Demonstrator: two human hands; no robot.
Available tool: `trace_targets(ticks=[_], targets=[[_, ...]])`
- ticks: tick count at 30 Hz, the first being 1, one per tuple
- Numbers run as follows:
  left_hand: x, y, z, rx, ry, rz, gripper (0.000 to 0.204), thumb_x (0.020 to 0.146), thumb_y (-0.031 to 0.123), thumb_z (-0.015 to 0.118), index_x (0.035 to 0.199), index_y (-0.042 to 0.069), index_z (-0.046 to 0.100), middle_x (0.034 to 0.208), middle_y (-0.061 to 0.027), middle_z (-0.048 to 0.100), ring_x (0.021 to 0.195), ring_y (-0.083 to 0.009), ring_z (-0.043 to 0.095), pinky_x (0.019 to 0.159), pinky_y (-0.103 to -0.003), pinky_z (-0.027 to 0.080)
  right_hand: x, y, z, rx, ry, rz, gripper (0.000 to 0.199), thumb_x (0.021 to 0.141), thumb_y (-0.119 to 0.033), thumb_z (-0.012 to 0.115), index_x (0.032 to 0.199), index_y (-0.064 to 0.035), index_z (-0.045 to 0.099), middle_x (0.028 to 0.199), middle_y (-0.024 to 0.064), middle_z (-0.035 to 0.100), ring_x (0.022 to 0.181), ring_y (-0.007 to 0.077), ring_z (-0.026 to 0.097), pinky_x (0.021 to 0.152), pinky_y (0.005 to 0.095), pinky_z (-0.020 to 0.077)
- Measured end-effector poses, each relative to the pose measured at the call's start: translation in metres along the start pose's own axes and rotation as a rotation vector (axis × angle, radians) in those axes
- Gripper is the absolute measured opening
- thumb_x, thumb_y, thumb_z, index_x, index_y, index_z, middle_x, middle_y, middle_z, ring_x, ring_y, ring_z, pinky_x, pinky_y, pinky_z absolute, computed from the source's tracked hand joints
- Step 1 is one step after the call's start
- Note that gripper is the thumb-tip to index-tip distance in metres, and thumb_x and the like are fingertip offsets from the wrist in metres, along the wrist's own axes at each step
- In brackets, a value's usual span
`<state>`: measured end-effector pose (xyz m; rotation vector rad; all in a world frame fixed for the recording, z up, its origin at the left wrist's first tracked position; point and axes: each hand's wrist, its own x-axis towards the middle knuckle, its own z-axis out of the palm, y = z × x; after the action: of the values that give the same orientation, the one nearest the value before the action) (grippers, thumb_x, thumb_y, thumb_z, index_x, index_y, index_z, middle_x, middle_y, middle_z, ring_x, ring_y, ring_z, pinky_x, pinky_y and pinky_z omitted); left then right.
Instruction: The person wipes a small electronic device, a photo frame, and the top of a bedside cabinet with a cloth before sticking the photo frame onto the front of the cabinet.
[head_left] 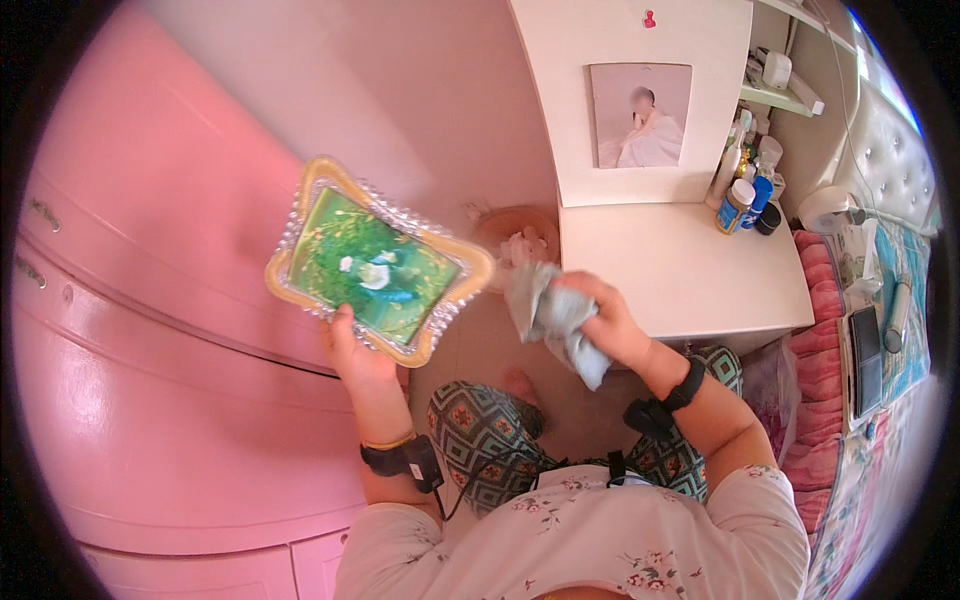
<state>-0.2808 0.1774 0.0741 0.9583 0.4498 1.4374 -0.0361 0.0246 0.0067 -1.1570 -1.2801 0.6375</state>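
Observation:
In my left hand (352, 355) is a picture frame (440, 318) with a gold and silver beaded border and a green picture inside. My thumb lies over its lower edge, while the other fingers are hidden behind it. The frame is held up and tilted, in front of a pink cabinet. My right hand (610, 325) grips a crumpled grey-green cloth (550, 315), which hangs to the right of the frame, apart from it. Both wrists wear black straps with small devices.
A pink cabinet (190, 400) fills the left side. At right stands a white desk (680, 270) bearing several bottles (735, 203), with a photo (640, 115) on the panel above. Behind the cloth is a round bin (510, 225) with crumpled white stuff. A bed (870, 500) lies far right.

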Motion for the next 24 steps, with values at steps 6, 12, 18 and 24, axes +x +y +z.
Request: trace_targets(ticks=[6, 12, 18, 24], targets=[[-0.018, -0.016, 0.023, -0.056, -0.161, -0.077, 0.049, 0.079, 0.009, 0.044, 0.125, -0.004, 0.034, 0.122, -0.0161, 0.043, 0.110, -0.0286, 0.046, 0.092, -0.043, 0.039, 0.025, -0.037, 0.002, 0.445, 0.046, -0.110, 0.042, 0.075, 0.000, 0.058, 0.116, -0.0029, 0.050, 0.115, 0.0113, 0.052, 0.108, 0.0205, 0.048, 0.091, 0.0324, 0.0389], [-0.023, -0.022, 0.028, 0.083, -0.136, -0.130, 0.047, 0.078, 0.007, 0.044, 0.123, -0.005, 0.035, 0.119, -0.0154, 0.047, 0.106, -0.0267, 0.049, 0.091, -0.040, 0.041, 0.040, -0.049, -0.014, 0.008, -0.184, -0.418, 0.045, 0.071, -0.002, 0.063, 0.114, -0.0035, 0.051, 0.114, 0.0118, 0.052, 0.105, 0.0253, 0.049, 0.091, 0.0334, 0.0372], [-0.038, -0.036, 0.040, 0.053, -0.240, -0.173, 0.042, 0.078, -0.001, 0.039, 0.120, -0.004, 0.038, 0.114, -0.0144, 0.050, 0.099, -0.0242, 0.054, 0.085, -0.036, 0.045, 0.055, -0.056, -0.007, -0.043, -0.031, -0.394, 0.045, 0.069, 0.000, 0.062, 0.113, -0.0068, 0.052, 0.112, 0.0112, 0.050, 0.104, 0.0254, 0.049, 0.091, 0.0334, 0.0376], [-0.047, -0.042, 0.043, 0.128, -0.204, -0.266, 0.040, 0.080, -0.004, 0.042, 0.120, -0.002, 0.039, 0.110, -0.0106, 0.051, 0.096, -0.0188, 0.053, 0.084, -0.031, 0.044, 0.052, -0.037, -0.011, -0.021, 0.036, -0.194, 0.047, 0.072, 0.001, 0.061, 0.116, -0.0081, 0.049, 0.110, 0.0091, 0.051, 0.103, 0.0208, 0.048, 0.089, 0.0297, 0.0380]])
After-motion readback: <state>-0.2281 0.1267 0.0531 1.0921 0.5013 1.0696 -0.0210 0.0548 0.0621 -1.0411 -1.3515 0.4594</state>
